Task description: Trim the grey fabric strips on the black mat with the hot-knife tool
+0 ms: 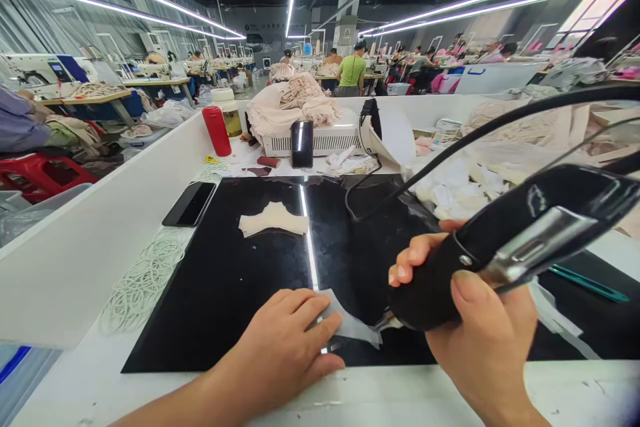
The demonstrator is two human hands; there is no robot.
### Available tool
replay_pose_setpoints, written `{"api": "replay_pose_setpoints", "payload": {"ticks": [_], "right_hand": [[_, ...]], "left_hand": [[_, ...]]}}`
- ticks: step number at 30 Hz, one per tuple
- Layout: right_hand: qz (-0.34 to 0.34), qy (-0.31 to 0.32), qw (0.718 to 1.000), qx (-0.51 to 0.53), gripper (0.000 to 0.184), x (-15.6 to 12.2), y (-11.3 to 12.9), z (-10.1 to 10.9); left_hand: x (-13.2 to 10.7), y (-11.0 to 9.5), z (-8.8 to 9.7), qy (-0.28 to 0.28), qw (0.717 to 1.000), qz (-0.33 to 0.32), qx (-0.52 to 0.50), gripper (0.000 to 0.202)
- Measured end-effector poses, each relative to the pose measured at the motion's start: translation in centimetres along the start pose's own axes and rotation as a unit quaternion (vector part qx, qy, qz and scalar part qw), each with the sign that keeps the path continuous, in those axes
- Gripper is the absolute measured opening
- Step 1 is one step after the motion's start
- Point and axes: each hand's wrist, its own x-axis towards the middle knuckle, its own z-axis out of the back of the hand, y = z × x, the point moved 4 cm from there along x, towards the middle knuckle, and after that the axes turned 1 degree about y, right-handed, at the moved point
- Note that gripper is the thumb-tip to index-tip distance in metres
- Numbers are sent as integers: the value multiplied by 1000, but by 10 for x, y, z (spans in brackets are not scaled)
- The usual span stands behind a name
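Observation:
My right hand (480, 320) is wrapped round a black corded handheld power tool (505, 240) with a silver strip along its side. Its narrow metal tip points down at the right end of a thin whitish piece of material (353, 323); whether it touches cannot be told. With fingers bent and thumb apart, my left hand (290, 340) rests on the left part of that piece, over the glossy black mat (225, 300). Something shiny shows under these fingers, mostly hidden. Farther up the mat lies a cream fabric piece (273, 219) with a curved outline.
A phone (190, 205) and a heap of pale elastic loops (145, 280) lie left of the mat. Behind stand a red container (217, 130), another upright phone (302, 144) and piled fabric (300, 103). The tool's cord (430, 177) arches across the right; a teal tool (590, 283) lies there.

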Motion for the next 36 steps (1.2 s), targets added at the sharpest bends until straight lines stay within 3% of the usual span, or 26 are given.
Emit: {"api": "replay_pose_setpoints", "payload": {"ticks": [5, 12, 21, 28, 36], "right_hand": [[3, -13, 1000, 11, 40, -4, 6, 1], [-5, 39, 999, 9, 36, -10, -5, -5], [19, -18, 999, -18, 36, -6, -6, 7], [0, -4, 1000, -7, 40, -9, -6, 4], [6, 2, 1000, -9, 37, -11, -9, 4]], "left_hand": [[-1, 1, -2, 5, 1000, -2, 5, 38], [-1, 1, -1, 2, 1000, -7, 10, 38], [-5, 3, 1, 1, 999, -16, 36, 38], [2, -2, 6, -38, 997, -52, 38, 37], [16, -13, -7, 2, 996, -92, 5, 36]]}}
